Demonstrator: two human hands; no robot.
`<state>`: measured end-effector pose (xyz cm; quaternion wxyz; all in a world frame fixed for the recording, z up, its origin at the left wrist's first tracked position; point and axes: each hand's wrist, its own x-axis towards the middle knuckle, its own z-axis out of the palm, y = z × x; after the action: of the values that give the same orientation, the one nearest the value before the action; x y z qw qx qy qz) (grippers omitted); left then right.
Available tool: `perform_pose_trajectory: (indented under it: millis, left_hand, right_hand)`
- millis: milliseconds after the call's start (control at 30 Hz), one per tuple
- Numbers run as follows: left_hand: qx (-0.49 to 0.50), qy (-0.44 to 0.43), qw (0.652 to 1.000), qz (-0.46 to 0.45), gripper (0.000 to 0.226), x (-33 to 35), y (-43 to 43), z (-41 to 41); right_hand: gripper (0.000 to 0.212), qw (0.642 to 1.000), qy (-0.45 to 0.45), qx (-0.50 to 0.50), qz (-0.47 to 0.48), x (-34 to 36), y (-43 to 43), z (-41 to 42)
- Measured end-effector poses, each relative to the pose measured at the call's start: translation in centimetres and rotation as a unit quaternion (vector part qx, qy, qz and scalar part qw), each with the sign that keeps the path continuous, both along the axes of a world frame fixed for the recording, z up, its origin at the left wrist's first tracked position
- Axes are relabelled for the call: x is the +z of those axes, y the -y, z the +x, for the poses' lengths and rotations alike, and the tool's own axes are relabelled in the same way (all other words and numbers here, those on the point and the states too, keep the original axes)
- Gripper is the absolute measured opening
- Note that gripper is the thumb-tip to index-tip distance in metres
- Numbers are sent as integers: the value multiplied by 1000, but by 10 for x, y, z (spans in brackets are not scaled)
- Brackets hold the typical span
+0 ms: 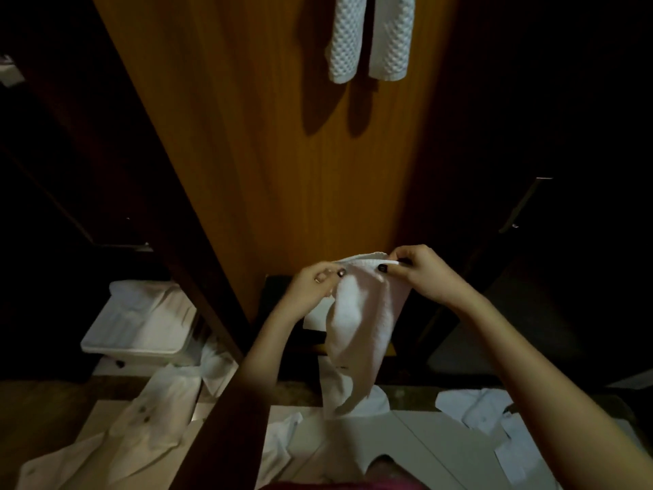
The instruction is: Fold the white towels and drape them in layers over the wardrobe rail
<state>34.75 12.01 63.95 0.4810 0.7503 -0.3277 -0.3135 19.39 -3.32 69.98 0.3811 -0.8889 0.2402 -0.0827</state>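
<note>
I see my left hand [318, 281] and right hand [420, 274] each pinching the top edge of a white towel [360, 327], which hangs at lower centre. Two hung towels [371, 37] dangle at top centre against the wooden panel [282, 153].

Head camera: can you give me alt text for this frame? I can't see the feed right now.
Both hands, left hand and right hand, pinch the top edge of a white towel that hangs down in front of a wooden wardrobe panel. Two white waffle-textured towels already hang at the top of the frame. White garments lie scattered below, beside a white bin.
</note>
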Motion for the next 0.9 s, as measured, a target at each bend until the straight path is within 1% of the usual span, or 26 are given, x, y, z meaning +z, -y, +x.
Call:
perform_pose_trajectory:
  millis: [67,100,133,200,267,333,400,467,500,600,667,733,800,900]
  left_hand:
    - [-20,79,995,51,9,-12,0,5]
    - [-11,111,991,69,11,-19,2,7]
    - [2,126,990,69,12,-25,3,10]
    - [18,113,993,21,9,-31,5,16]
    - [18,67,997,-25,9,-26,8,23]
    - [8,42,998,-40,22,-15,11,31]
    - [6,62,997,-38,31,-2,17,37]
    - [1,90,995,-42,31,10,24,42]
    - [-3,100,994,-47,30,17,27,42]
    - [-15,111,991,-67,27,37,35,43]
    - [-27,101,989,-108,31,52,38,44]
    - [-39,92,985,-140,29,66,39,47]
    - [-48,90,982,-157,26,78,41,53]
    - [-45,88,979,-181,28,94,43,63]
  right_hand:
    - [21,1000,-15,16,-18,5,3,1]
    - [21,999,-18,17,-26,6,5,0]
    - [22,999,-21,12,-34,7,8,0]
    - [22,998,-23,-11,-49,7,16,-2]
    - [24,997,-37,-30,-62,7,25,-6]
    - [22,994,-82,-17,-67,11,32,-13]
    - [20,986,-149,16,-79,15,36,-18]
    - [20,973,-196,30,-119,18,39,-21]
    - [19,968,-204,31,-145,20,40,-22]
    - [19,957,-189,36,-216,22,45,-22]
    - [23,957,-151,25,-246,23,50,-25]
    - [21,962,-101,6,-253,23,53,-27]
    - [15,967,-69,-11,-247,26,54,-28]
    - [15,976,-22,-55,-211,35,52,-27]
